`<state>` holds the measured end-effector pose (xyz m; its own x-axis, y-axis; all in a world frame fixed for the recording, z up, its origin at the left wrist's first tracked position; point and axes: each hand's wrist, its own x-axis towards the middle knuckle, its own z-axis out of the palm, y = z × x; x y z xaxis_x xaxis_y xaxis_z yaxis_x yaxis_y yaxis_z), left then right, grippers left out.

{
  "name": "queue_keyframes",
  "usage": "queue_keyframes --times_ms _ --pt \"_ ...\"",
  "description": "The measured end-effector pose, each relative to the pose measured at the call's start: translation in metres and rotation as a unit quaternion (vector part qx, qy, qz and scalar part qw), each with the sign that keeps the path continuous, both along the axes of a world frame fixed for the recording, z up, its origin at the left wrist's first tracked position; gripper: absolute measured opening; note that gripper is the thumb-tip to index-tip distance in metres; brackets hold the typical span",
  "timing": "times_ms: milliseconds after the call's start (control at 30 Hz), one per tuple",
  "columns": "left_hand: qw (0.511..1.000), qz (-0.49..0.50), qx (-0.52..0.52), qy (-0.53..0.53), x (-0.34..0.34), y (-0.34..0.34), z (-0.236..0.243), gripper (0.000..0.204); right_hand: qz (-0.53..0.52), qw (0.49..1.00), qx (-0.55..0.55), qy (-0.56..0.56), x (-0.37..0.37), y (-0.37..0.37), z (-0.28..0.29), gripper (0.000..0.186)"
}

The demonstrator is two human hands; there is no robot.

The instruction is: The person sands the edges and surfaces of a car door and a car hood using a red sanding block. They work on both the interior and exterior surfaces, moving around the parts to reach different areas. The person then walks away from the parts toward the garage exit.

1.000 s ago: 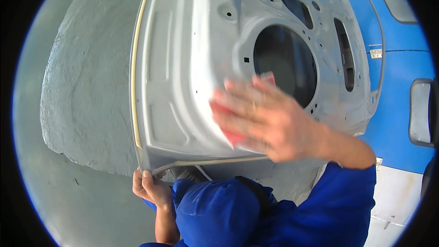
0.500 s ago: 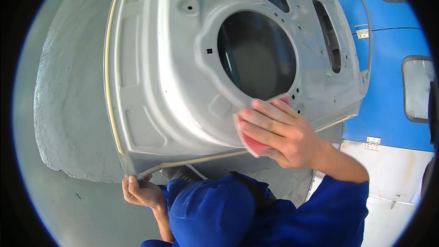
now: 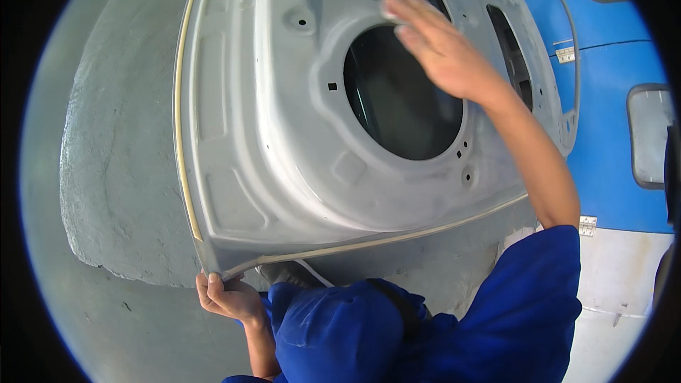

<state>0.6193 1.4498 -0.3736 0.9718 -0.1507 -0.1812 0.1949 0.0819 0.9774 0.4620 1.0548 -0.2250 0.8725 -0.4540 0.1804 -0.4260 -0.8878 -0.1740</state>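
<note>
A large grey car door panel (image 3: 291,128), with a big round hole and smaller cutouts, lies before me. A yellowish bead runs along its left and near edges. My left hand (image 3: 228,298) is closed on the panel's near left corner, thumb on top. My right hand (image 3: 447,57) reaches over the far part of the round hole, its fingers stretched and blurred by motion. It holds a red sanding pad, now almost wholly hidden under the hand; only a pale edge shows by the fingertips.
A blue panelled surface with hinges (image 3: 587,225) and a grey inset window (image 3: 649,138) stands on the right, pale below. A rough grey raised slab (image 3: 120,170) is on the left. A dark shoe (image 3: 291,274) shows under the panel's near edge.
My right hand has swept away from me with the pad, from the near side of the round hole to its far side. My left hand keeps its grip on the corner.
</note>
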Motion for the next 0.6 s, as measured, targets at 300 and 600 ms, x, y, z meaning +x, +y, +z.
queue_keyframes --times_ms 300,600 --pt "0.999 0.029 -0.004 -0.031 -0.001 -0.002 -0.012 0.026 0.222 0.973 0.069 0.005 0.053 0.126 0.002 0.044" --pt "0.999 0.001 -0.013 -0.037 0.000 -0.001 -0.008 0.027 -0.066 0.996 0.048 0.027 -0.015 0.001 0.016 0.044"
